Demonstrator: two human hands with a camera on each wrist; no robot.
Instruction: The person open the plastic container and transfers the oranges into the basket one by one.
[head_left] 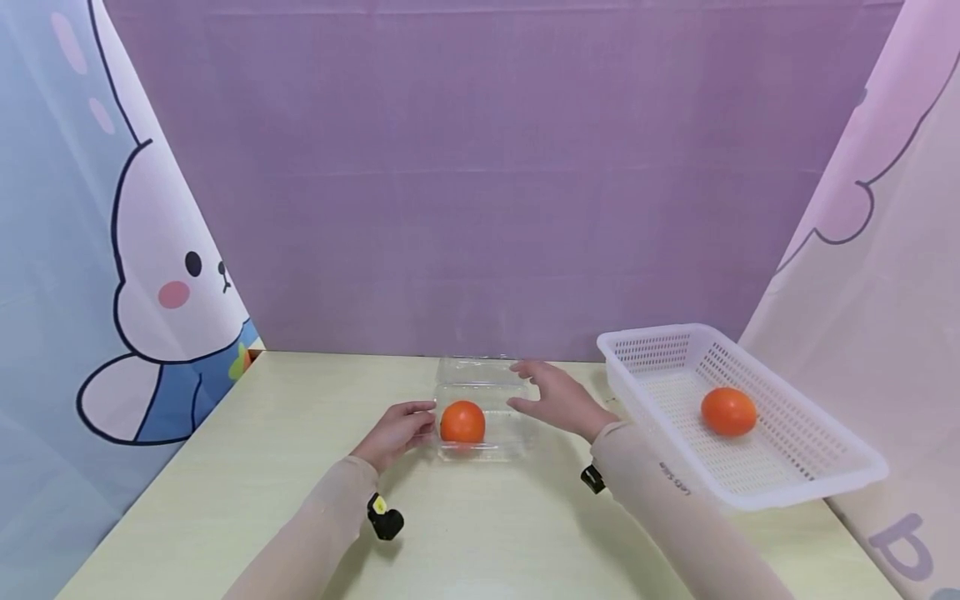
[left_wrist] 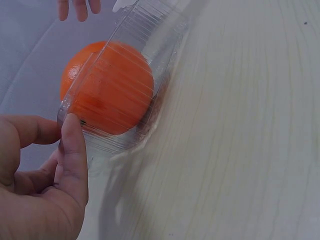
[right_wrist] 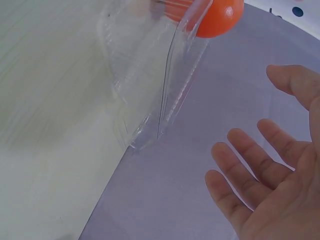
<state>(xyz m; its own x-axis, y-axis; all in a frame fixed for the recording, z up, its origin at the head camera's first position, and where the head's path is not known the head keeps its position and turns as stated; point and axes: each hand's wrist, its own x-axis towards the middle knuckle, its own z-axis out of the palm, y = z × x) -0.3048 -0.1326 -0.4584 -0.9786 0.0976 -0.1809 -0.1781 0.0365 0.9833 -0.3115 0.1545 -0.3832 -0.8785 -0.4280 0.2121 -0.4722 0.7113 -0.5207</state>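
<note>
A clear plastic clamshell box [head_left: 510, 427] sits on the table with its lid [head_left: 480, 371] raised at the back. Inside its left half lies an orange [head_left: 462, 422], seen through the ribbed wall in the left wrist view. My left hand [head_left: 401, 429] pinches the box's left rim between thumb and fingers [left_wrist: 72, 145]. To the right of the box, my right hand [head_left: 562, 400] hovers with its fingers spread and loosely bent. In the right wrist view that hand [right_wrist: 270, 175] holds nothing and is apart from the box.
A white perforated plastic basket [head_left: 847, 475] stands on the right side of the table [head_left: 465, 533], with a second orange [head_left: 729, 412] in it. A purple cloth [head_left: 480, 183] hangs behind the table. Printed curtains flank both sides.
</note>
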